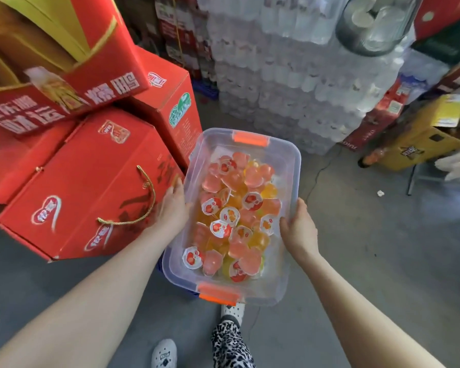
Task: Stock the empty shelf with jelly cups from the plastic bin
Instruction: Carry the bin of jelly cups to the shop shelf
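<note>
**Keep the bin level on the way to the shelf**

We hold the plastic bin (pixel 298 166) above the floor (pixel 356 235), jelly cups (pixel 237 216) heaped loose inside. Our right hand (pixel 299 229) grips the right rim, thumb on top. Our left hand (pixel 171 208) lies along the left wall; we cannot tell whether its fingers hook under. No shelf shows. We should carry level and steer clear of the red cartons (pixel 91 181) just beside it.

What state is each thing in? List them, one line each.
Clear plastic bin with orange latches: lidless, held by both hands.
Pink and orange jelly cups: sealed, piled loose inside the bin.
Left hand: pressed flat on the bin's left wall.
Right hand: grips the bin's right rim.
Red cardboard box with gold rope handle: closed, tilted.
</note>
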{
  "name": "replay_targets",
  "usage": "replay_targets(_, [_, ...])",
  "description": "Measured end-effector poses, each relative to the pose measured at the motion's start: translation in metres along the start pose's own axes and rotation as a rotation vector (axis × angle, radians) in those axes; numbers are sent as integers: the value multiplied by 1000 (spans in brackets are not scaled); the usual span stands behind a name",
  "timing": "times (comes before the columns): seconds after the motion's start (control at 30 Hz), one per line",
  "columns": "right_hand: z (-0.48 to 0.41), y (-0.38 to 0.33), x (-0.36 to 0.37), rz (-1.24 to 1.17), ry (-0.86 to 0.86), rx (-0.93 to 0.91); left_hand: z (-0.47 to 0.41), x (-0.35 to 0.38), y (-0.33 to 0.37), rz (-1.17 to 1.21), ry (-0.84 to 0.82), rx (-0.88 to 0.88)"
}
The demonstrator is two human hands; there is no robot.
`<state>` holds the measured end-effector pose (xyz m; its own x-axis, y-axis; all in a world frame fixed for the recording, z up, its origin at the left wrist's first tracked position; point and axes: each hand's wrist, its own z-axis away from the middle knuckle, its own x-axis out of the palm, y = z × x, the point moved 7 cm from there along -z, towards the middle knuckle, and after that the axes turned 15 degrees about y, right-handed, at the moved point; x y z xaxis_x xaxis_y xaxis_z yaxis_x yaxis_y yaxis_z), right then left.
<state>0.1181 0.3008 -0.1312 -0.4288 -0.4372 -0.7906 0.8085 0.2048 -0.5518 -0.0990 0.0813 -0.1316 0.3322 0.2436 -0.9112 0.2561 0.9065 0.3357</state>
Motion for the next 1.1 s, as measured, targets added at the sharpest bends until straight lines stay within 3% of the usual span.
replay_targets(0.13, [-1,9,-1,-49,-30,120,3,-4,1,112,0,-3])
replay_targets(0.3, [34,17,-26,-53,9,77,52,-18,-19,307,-5,-58])
replay_targets(0.6, [136,22,-48,51,-89,-35,177,-37,-93,366,-67,-191])
replay_targets(0.87, [293,19,-13,89,-135,-176,333,-57,-226,480,53,-303])
replay_targets(1.1, [471,-43,58,150,-261,-453,498,-104,-405,574,273,-528])
